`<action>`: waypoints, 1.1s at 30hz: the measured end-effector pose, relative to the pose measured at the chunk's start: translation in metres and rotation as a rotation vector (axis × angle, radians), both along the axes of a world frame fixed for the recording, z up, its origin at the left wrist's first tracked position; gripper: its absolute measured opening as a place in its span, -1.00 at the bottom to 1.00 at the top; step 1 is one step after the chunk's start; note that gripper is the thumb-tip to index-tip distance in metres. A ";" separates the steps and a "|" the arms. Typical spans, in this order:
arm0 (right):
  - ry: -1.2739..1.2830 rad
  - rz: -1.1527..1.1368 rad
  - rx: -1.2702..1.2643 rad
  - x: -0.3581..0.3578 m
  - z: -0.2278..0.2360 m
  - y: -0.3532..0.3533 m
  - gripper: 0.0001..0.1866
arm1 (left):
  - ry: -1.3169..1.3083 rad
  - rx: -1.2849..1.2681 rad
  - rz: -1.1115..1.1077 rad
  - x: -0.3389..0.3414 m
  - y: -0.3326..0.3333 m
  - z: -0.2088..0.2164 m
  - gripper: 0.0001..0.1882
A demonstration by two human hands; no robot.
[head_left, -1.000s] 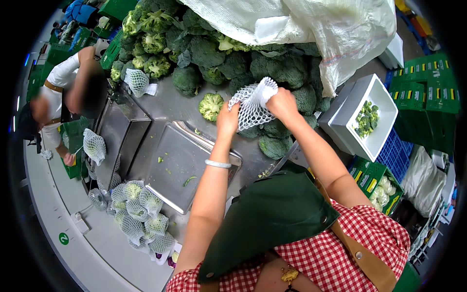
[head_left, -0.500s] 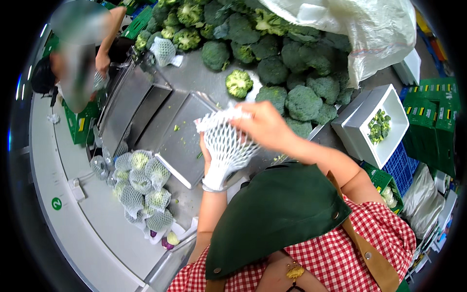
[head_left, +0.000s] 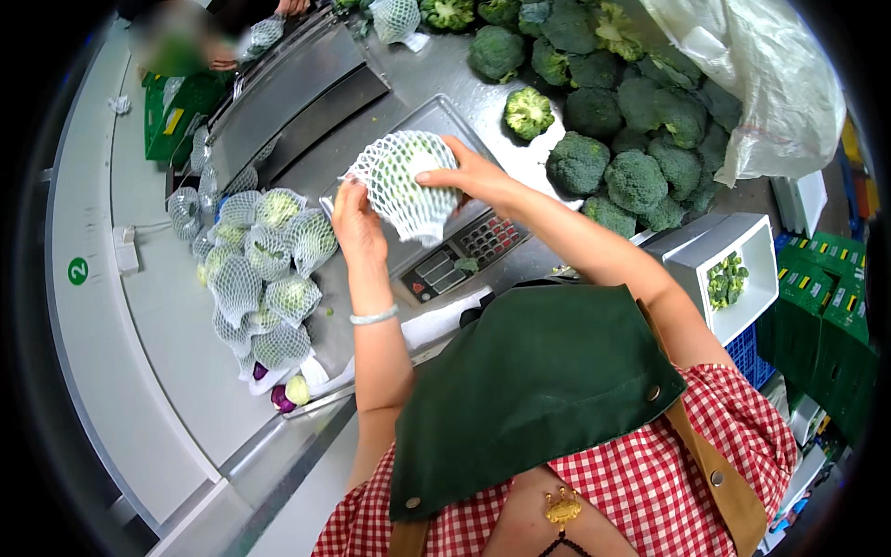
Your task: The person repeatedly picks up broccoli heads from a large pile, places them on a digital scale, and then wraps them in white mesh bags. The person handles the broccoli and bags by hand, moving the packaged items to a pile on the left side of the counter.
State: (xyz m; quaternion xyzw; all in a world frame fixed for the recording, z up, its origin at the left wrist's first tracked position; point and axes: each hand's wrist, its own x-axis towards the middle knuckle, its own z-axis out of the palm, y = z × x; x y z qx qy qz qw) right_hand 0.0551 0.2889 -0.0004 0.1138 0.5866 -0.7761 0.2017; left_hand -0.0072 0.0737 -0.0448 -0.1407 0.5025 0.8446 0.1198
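A broccoli head in a white foam net [head_left: 401,186] is held up over a steel weighing scale. My left hand [head_left: 359,221] grips its left side, fingers behind the net. On the opposite side, my right hand [head_left: 475,176] presses its thumb on the net, with the other fingers partly hidden behind. Below them show the scale's metal pan [head_left: 441,110] and its keypad [head_left: 490,238]. A bare broccoli head [head_left: 529,113] lies stem side up beyond my right hand. To the left of my left hand are several netted heads [head_left: 269,251] in a heap.
Loose broccoli [head_left: 636,181] covers the far right of the steel table, beside a white plastic sack [head_left: 770,93]. A white bin [head_left: 747,274] with green trimmings and green crates [head_left: 826,306] stand at right. Purple-and-white vegetables [head_left: 290,394] lie near left. Another person's hand [head_left: 221,58] shows far left.
The foam net, earlier stretched over my left hand and wrist, now wraps the broccoli. My left wrist is bare of net. The view has shifted, uncovering the scale's keypad.
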 end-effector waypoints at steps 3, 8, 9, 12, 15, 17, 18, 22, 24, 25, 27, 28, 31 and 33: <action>0.209 0.094 0.610 -0.030 -0.040 -0.019 0.04 | 0.037 -0.255 -0.026 0.004 -0.009 -0.002 -0.41; 0.220 0.033 0.594 -0.046 -0.048 -0.012 0.04 | -0.021 -0.224 0.044 -0.005 -0.090 -0.032 -0.39; 0.263 -0.048 0.705 -0.038 -0.037 0.011 -0.04 | 0.082 -0.380 0.140 -0.010 -0.108 -0.024 -0.39; 0.354 -0.304 0.772 -0.009 -0.020 0.059 -0.35 | 0.262 -0.696 0.387 -0.010 -0.147 0.017 -0.33; 0.086 -0.327 0.791 0.027 -0.025 0.094 -0.62 | 0.370 -0.729 0.163 -0.013 -0.137 0.002 -0.24; 0.061 -0.196 0.801 0.041 -0.034 0.090 -0.66 | 0.430 -0.749 -0.217 -0.004 -0.080 -0.005 -0.04; 0.045 -0.131 0.807 0.048 -0.038 0.087 -0.68 | 0.527 -0.914 -0.418 -0.003 -0.053 -0.008 0.10; 0.219 0.063 0.868 0.044 -0.027 0.043 -0.75 | 0.672 -1.145 -0.532 -0.026 -0.005 -0.027 -0.11; 0.366 0.148 0.930 0.044 -0.027 0.039 -0.77 | 0.153 -0.461 -0.389 -0.060 -0.009 -0.031 -0.18; 0.352 0.187 0.921 0.044 -0.025 0.042 -0.78 | 0.139 -0.268 -0.300 -0.085 -0.012 -0.025 -0.19; 0.441 0.184 0.988 0.046 -0.027 0.060 -0.81 | 0.318 -0.252 -0.114 -0.148 -0.006 0.006 -0.21; 0.451 0.166 1.015 0.044 -0.024 0.071 -0.82 | 0.420 -0.400 -0.022 -0.183 -0.004 0.021 -0.24; 0.577 0.108 1.139 0.027 0.001 0.104 -0.86 | 0.933 -1.130 0.227 -0.306 -0.010 0.044 -0.36; 0.622 0.009 1.241 0.015 0.035 0.136 -0.82 | 0.937 -1.398 0.224 -0.370 -0.014 0.038 -0.25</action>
